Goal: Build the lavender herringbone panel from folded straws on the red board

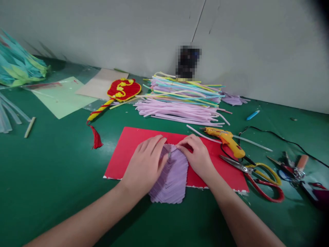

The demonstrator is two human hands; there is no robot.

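Note:
A flat lilac panel of pipe cleaners (173,181), laid side by side in slanting rows, overlaps the front edge of a red card (120,154). My left hand (146,161) lies over its upper left part, thumb and fingers closed on its top edge. At the upper right corner, the fingertips of my right hand (196,156) pinch the same edge. Part of the panel is hidden beneath my left hand. Just right of my right hand, a yellow glue gun (228,140) and scissors with red and yellow handles (254,173) rest partly on the card.
Behind the card lie bundles of pastel pipe cleaners (180,109). A red and yellow fan (124,90) with a tassel is at back left, near green paper (63,97). Glue sticks (7,113) lie far left. Keys (295,171) and a blue pen (253,115) are right.

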